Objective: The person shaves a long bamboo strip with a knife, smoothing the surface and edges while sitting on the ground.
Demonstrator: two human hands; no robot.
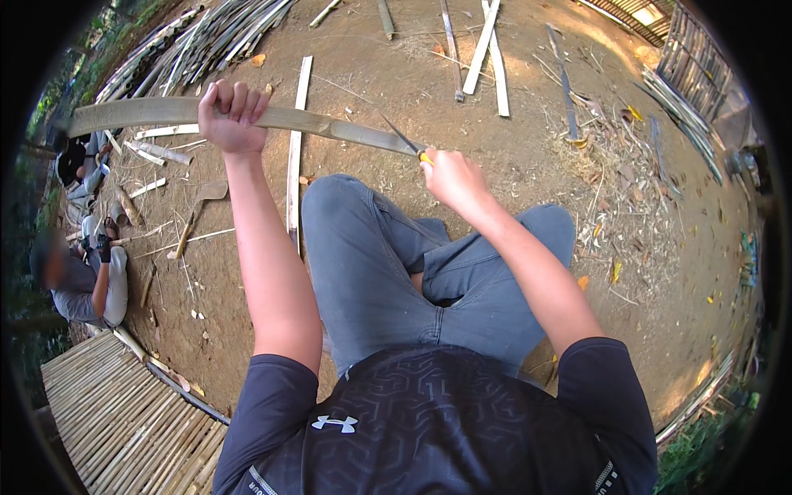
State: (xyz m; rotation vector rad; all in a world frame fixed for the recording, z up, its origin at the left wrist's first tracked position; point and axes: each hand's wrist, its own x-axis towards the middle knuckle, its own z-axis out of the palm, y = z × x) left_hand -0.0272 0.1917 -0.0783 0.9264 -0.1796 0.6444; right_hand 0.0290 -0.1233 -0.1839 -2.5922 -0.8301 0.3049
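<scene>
A long, flat bamboo strip (pixel 309 122) stretches across in front of me, from the far left to just beyond my knees. My left hand (pixel 234 118) is closed round it, left of its middle. In my right hand (pixel 452 176) is a knife (pixel 403 138) with a yellow handle, mostly hidden by the fingers. Its thin dark blade points up and to the left, at the strip's right end. The blade seems to touch the strip there, though I cannot tell whether it cuts in.
Pale bamboo slats (pixel 294 165) lie on the dirt ground. A hoe-like tool (pixel 198 210) rests at the left, near a seated person (pixel 91 280) in gloves; another person (pixel 87 169) sits farther off. Bamboo poles (pixel 198 49) are piled far left, a bamboo platform (pixel 124 412) is near left.
</scene>
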